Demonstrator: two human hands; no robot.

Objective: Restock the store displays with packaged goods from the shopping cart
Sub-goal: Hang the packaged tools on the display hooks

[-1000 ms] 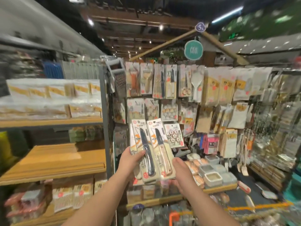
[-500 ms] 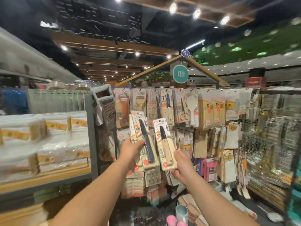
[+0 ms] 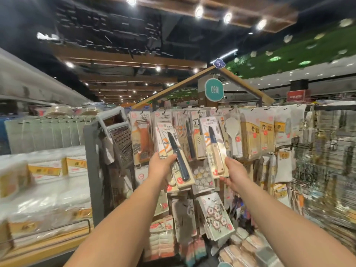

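My left hand [image 3: 160,165] grips a small stack of carded knife packs [image 3: 173,151]; the front one shows a dark-handled knife. My right hand [image 3: 234,175] holds a single carded knife pack [image 3: 212,145] with a pale wooden handle, raised against the top row of the hanging display [image 3: 194,132]. Both packs stand upright in front of the rack's hooks. The rack carries peelers, knives, a rice paddle and other carded kitchen tools. The shopping cart is out of view.
A metal box grater [image 3: 120,139] hangs at the rack's left edge beside a grey post [image 3: 94,170]. Shelves of wrapped white packs [image 3: 46,180] fill the left. More hanging goods [image 3: 327,160] crowd the right. Flower-print cards [image 3: 217,216] hang lower down.
Both hands have risen towards the top row. The right hand's pack has moved right and apart from the left hand's stack. The view has tilted upward.
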